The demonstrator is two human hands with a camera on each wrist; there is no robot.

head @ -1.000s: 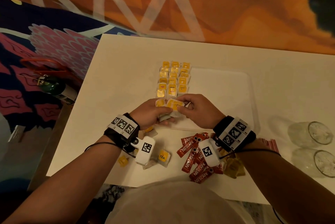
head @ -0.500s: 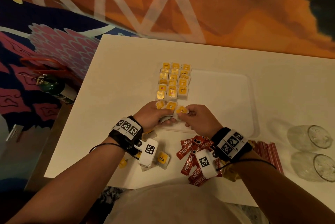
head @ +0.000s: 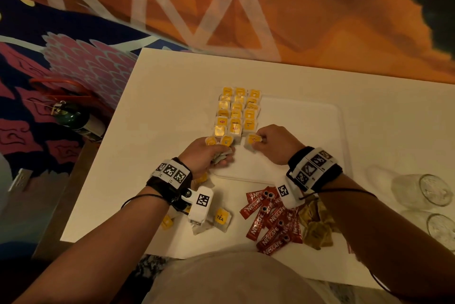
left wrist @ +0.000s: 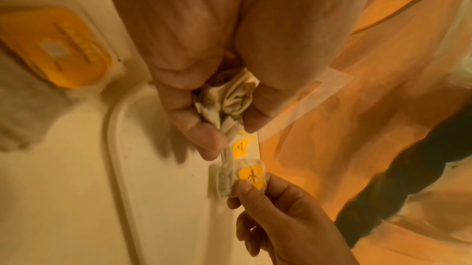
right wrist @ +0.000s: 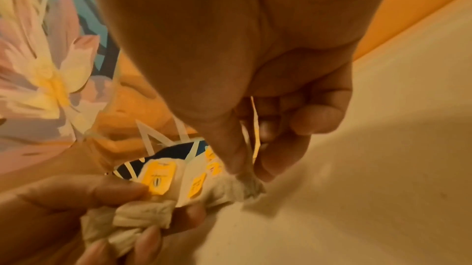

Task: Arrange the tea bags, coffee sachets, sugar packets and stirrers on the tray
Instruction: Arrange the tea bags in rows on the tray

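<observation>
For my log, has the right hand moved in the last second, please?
Yes: the right hand shifted rightward, now below the tea bag grid's right column.

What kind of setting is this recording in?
Probably a hotel room or hospitality setup, though that is a guess: a white tray with rows of tea bags, Nescafe coffee sachets, two drinking glasses, and bold patterned carpet.

Tea bags (head: 236,113) carry yellow tags — coffee sachets (head: 272,223) are red, white-lettered; the tray (head: 307,131) is plain white.
</observation>
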